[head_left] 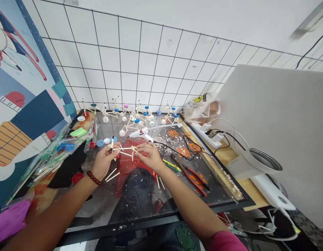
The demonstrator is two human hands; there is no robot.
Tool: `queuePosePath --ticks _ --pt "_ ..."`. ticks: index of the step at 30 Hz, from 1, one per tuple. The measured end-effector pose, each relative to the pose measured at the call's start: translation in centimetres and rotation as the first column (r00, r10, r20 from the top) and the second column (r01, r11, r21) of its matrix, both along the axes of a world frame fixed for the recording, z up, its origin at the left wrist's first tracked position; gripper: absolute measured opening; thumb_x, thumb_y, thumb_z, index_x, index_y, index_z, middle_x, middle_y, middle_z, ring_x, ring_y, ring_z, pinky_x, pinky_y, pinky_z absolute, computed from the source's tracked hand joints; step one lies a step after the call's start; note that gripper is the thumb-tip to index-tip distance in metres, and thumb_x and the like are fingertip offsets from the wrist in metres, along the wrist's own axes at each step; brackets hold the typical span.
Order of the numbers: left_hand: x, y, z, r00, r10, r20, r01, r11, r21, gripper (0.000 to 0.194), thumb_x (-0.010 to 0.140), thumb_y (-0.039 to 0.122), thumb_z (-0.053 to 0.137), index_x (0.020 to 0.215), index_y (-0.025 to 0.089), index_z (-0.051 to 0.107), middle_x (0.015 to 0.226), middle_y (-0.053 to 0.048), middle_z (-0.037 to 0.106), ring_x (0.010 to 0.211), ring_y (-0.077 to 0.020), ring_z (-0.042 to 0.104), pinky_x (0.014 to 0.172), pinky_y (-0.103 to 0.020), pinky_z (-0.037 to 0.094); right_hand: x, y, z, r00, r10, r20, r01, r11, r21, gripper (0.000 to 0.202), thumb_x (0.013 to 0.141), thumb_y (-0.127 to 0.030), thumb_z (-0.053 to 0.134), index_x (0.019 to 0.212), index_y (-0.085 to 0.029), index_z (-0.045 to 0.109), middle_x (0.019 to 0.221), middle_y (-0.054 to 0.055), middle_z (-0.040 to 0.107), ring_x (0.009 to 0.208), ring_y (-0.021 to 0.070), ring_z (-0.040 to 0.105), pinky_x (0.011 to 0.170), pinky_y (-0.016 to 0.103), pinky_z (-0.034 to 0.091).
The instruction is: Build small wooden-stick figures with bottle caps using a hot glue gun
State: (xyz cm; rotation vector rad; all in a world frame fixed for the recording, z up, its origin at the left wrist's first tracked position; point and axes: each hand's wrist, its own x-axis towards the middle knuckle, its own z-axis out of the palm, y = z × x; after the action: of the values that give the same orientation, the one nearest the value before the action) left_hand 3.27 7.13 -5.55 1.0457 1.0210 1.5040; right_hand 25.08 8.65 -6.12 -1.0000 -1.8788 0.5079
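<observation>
Over the middle of the glass-topped table, a small frame of pale wooden sticks is held between both hands. My left hand, with a beaded bracelet at the wrist, pinches its left end, where a dark-tipped upright stick rises. At the right end, the fingers of my right hand close round a joint of the sticks. Just behind the hands lies a white glue gun. Blue and white bottle caps sit behind my left hand. Loose sticks lie in front of it, and others near my right forearm.
Several stick models with bottle-cap wheels stand along the back. Red-handled pliers and a yellow-green cutter lie at right, near a power strip and a white pot-like container. Plastic packets are piled at left.
</observation>
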Motion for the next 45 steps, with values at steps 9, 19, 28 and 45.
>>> queuePosePath --ticks 9,19,28,45 --pt "0.1 0.0 0.1 0.999 0.021 0.036 -0.021 1.0 0.001 0.023 0.058 0.031 0.086 0.071 0.018 0.073 0.101 -0.007 0.073 0.094 -0.0206 0.061 0.079 -0.03 0.046 -0.2 -0.1 0.3 0.999 -0.016 -0.041 0.014 0.998 -0.061 0.005 0.077 -0.024 0.078 0.076 -0.027 0.075 0.098 0.002 0.079 0.098 0.0233 0.071 0.104 0.049 0.027" --pt "0.3 -0.1 0.7 0.997 0.03 0.067 -0.028 0.999 -0.022 0.024 0.053 0.029 0.088 0.067 0.018 0.072 0.098 -0.008 0.072 0.095 -0.0221 0.062 0.081 -0.031 0.047 -0.2 -0.1 0.7 0.999 -0.009 -0.048 0.003 0.991 -0.132 0.006 0.077 -0.025 0.079 0.074 -0.027 0.074 0.098 0.002 0.079 0.1 0.0247 0.07 0.105 0.051 0.026" --pt "0.2 -0.4 0.9 0.999 -0.021 0.047 0.023 0.999 -0.035 0.025 0.054 0.031 0.089 0.066 0.019 0.071 0.102 -0.009 0.072 0.104 -0.0258 0.059 0.087 -0.035 0.045 -0.1 -0.5 1.0 0.999 -0.043 -0.033 0.04 0.995 -0.092 0.021 0.074 -0.027 0.081 0.092 -0.026 0.071 0.104 0.003 0.078 0.101 0.0251 0.069 0.106 0.05 0.026" --pt "0.1 -0.2 0.7 0.997 -0.039 0.064 0.042 0.999 -0.034 0.024 0.056 0.03 0.088 0.069 0.018 0.072 0.105 -0.009 0.072 0.1 -0.0234 0.061 0.082 -0.032 0.047 -0.4 -0.4 0.9 0.999 -0.026 -0.024 0.023 0.993 -0.119 0.019 0.079 -0.029 0.078 0.098 -0.03 0.075 0.105 0.003 0.078 0.103 0.0252 0.07 0.11 0.054 0.028"
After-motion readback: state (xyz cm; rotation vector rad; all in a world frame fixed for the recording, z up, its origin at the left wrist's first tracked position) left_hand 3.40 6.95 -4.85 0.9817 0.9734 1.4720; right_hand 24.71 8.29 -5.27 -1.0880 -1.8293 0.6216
